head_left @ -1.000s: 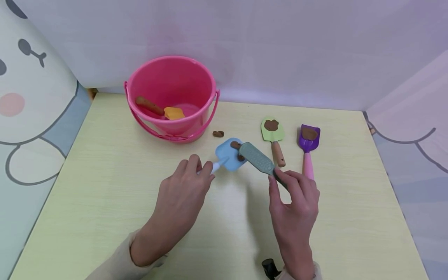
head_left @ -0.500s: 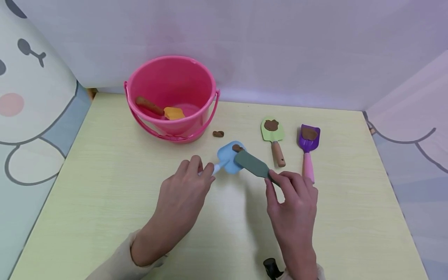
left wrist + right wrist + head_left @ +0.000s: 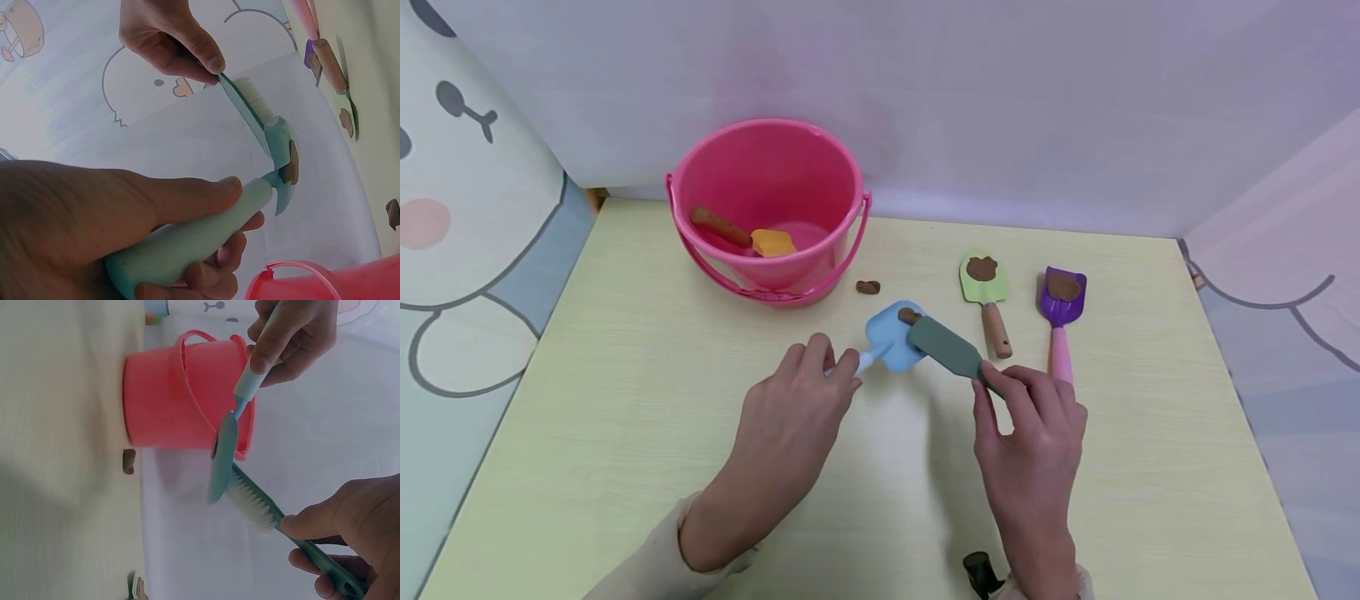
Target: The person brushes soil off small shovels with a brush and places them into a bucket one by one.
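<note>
My left hand [image 3: 793,408] grips the pale handle of a small blue toy shovel [image 3: 891,346], held up over the table. On its blade lies a brown lump [image 3: 909,316]. My right hand [image 3: 1030,433] pinches the handle of a green brush [image 3: 947,346], its flat back facing up in the head view and its head overlapping the blade's right side. White bristles [image 3: 253,503] show along the brush in the right wrist view, their end right at the shovel blade [image 3: 223,459]. In the left wrist view, fingers wrap the shovel handle [image 3: 187,244].
A pink bucket [image 3: 760,283] stands at the back left, holding a brown-handled tool [image 3: 721,227] with a yellow part [image 3: 772,242]. One brown lump [image 3: 867,287] lies beside it. To the right lie a green shovel [image 3: 983,288] and a purple shovel [image 3: 1063,312], each bearing brown material.
The brush has been turned from its textured side up to its flat back up, now covering a second brown lump seen earlier on the blade. The blue shovel has shifted slightly right.
</note>
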### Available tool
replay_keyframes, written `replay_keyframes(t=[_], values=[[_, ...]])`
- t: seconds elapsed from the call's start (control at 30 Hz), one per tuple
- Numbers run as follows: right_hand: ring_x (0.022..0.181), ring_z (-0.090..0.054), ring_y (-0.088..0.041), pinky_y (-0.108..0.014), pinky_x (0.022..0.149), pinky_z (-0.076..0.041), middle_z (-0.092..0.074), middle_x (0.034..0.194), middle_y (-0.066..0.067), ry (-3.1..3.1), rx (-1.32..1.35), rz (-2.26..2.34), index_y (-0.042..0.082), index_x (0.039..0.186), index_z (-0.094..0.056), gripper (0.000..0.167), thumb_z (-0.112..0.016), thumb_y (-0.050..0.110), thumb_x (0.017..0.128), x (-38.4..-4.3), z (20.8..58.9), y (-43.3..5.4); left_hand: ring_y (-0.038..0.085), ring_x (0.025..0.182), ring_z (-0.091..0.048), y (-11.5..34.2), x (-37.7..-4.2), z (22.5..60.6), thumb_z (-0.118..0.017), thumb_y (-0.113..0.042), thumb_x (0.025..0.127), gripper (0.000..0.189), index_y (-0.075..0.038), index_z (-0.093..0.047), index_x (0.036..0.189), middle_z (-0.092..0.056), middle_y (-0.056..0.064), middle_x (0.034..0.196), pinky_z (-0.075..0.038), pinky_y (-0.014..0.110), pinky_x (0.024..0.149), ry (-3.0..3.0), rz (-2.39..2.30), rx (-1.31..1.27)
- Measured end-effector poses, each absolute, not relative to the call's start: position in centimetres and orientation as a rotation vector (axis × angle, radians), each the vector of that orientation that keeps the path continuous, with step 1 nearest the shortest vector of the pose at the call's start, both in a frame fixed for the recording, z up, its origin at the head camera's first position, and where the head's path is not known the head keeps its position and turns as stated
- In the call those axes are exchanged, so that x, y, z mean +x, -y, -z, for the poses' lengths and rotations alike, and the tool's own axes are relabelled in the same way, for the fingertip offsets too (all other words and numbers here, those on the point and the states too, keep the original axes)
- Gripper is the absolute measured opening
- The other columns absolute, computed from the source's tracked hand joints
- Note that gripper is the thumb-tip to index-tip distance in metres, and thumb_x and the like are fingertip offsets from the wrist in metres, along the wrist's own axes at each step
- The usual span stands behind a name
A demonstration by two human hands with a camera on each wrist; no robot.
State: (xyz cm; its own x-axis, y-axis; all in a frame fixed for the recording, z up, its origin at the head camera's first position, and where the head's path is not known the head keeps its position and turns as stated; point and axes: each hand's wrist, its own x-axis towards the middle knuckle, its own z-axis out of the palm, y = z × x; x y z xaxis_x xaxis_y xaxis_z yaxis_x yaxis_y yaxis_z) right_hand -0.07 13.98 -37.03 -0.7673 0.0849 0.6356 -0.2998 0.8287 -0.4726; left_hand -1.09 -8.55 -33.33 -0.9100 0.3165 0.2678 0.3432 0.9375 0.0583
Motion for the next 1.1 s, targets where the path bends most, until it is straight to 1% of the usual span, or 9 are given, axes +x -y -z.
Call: replay_keyframes(t=[0.27, 0.4, 0.57, 0.8, 0.93, 1.1], values=[[0.09, -0.057, -0.034, -0.031, 0.081, -0.026, -0.072, 0.096, -0.016, 2.317, 0.129, -0.755, 0.003, 0.106, -0.081, 0.03, -0.085, -0.006, 0.079, -0.14, 37.14, -13.98, 0.017, 0.068, -0.051, 8.6, -1.03, 33.26, -0.093, -0.03, 0.078, 0.044, -0.011, -0.073, 0.112, -0.059, 0.01, 0.092, -0.038, 0.021, 0.042, 2.865, 0.2, -0.498], [0.091, -0.058, -0.035, -0.03, 0.083, -0.026, -0.072, 0.096, -0.017, 2.311, 0.115, -0.769, 0.002, 0.107, -0.081, 0.03, -0.085, -0.007, 0.079, -0.18, 37.14, -13.99, 0.017, 0.068, -0.051, 8.62, -0.97, 33.24, -0.093, -0.029, 0.078, 0.042, -0.01, -0.073, 0.111, -0.059, 0.01, 0.091, -0.038, 0.022, 0.041, 2.853, 0.204, -0.498], [0.091, -0.058, -0.036, -0.031, 0.084, -0.026, -0.072, 0.096, -0.017, 2.301, 0.102, -0.78, 0.002, 0.108, -0.08, 0.029, -0.084, -0.006, 0.081, -0.22, 37.16, -14.04, 0.018, 0.067, -0.051, 8.65, -0.93, 33.2, -0.093, -0.028, 0.078, 0.041, -0.01, -0.072, 0.108, -0.058, 0.009, 0.091, -0.039, 0.023, 0.041, 2.837, 0.203, -0.493], [0.091, -0.059, -0.035, -0.029, 0.084, -0.026, -0.073, 0.096, -0.017, 2.288, 0.1, -0.824, 0.003, 0.11, -0.08, 0.03, -0.084, -0.005, 0.081, -0.2, 37.08, -14.21, 0.018, 0.069, -0.052, 8.77, -1.03, 33.12, -0.094, -0.029, 0.078, 0.043, -0.011, -0.074, 0.111, -0.059, 0.01, 0.092, -0.041, 0.022, 0.042, 2.859, 0.198, -0.5], [0.093, -0.06, -0.032, -0.029, 0.084, -0.029, -0.072, 0.096, -0.014, 2.322, 0.139, -0.878, 0.004, 0.109, -0.08, 0.032, -0.086, -0.005, 0.079, -0.06, 37.1, -14.19, 0.019, 0.069, -0.053, 8.8, -1.13, 33.14, -0.093, -0.029, 0.078, 0.042, -0.01, -0.074, 0.111, -0.06, 0.01, 0.092, -0.041, 0.023, 0.042, 2.857, 0.191, -0.488], [0.095, -0.061, -0.031, -0.036, 0.084, -0.036, -0.072, 0.096, -0.013, 2.38, 0.177, -0.851, 0.004, 0.108, -0.08, 0.031, -0.086, -0.005, 0.079, 0.04, 37.15, -14.05, 0.019, 0.07, -0.054, 8.78, -1.19, 33.16, -0.093, -0.029, 0.078, 0.042, -0.011, -0.074, 0.11, -0.061, 0.01, 0.092, -0.042, 0.023, 0.042, 2.852, 0.189, -0.478]])
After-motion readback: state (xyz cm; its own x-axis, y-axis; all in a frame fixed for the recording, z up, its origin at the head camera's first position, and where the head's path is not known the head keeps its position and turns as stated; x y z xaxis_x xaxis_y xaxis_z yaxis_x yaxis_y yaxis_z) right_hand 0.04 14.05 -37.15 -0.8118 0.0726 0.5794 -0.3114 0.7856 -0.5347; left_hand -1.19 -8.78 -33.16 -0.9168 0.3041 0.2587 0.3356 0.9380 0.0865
